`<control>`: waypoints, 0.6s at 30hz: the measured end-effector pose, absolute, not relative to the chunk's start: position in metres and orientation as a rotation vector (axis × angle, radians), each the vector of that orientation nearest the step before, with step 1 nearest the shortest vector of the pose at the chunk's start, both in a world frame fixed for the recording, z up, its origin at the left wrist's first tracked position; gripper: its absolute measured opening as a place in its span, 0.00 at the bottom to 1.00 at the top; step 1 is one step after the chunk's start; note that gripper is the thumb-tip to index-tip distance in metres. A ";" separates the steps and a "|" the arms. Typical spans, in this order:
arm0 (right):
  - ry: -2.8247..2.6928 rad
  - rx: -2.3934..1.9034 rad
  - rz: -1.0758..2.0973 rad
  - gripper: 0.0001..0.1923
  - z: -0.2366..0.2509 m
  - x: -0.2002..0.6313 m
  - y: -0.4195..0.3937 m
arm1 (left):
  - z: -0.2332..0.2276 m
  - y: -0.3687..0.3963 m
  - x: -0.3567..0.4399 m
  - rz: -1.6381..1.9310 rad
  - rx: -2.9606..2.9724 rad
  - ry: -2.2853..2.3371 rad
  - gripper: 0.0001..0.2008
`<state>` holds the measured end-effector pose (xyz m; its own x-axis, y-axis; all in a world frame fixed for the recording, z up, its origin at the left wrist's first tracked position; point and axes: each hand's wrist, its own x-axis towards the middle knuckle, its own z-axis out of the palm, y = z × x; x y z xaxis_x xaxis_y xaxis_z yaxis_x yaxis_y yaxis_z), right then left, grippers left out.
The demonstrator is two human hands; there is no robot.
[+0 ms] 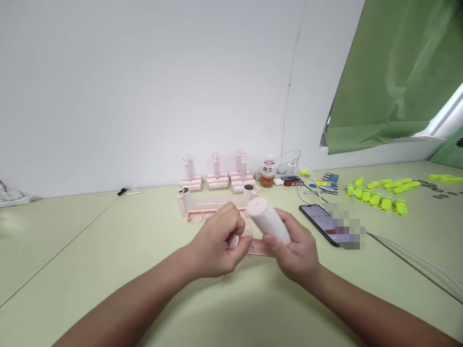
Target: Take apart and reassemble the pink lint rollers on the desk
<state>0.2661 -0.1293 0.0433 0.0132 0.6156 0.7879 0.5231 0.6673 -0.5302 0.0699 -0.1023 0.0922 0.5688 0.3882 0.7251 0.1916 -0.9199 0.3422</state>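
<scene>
My right hand (296, 248) is wrapped round a white cylinder (270, 222) with a pale pink end, tilted with that end up and to the left. Close by on its left, my left hand (220, 241) is closed on a small white piece (233, 241), mostly hidden by the fingers. Below and behind the hands lies a pink tray-like part (261, 247), partly covered. Beyond my left hand sits another shallow pink tray (193, 216) with a small round pink disc (197, 219) in it.
Pink rollers with upright handles (216, 166) stand in groups by the wall. A drink bottle (268, 172) stands right of them. A phone (320, 221) with a cable lies right of my hands, and several neon-yellow pieces (374, 198) lie farther right.
</scene>
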 end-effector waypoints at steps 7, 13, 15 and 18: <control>-1.144 -0.904 0.967 0.20 0.047 0.274 -0.113 | 0.095 -0.140 0.072 0.902 3.016 0.242 0.09; -1.158 -0.887 1.160 0.22 0.048 0.278 -0.106 | 0.078 -0.164 0.068 0.003 3.418 0.106 0.03; -1.298 -0.944 1.120 0.23 0.050 0.280 -0.106 | 0.068 -0.165 0.067 -0.165 3.384 0.061 0.02; -1.599 -1.063 0.909 0.23 0.051 0.285 -0.104 | 0.056 -0.160 0.062 -0.274 3.328 0.137 0.06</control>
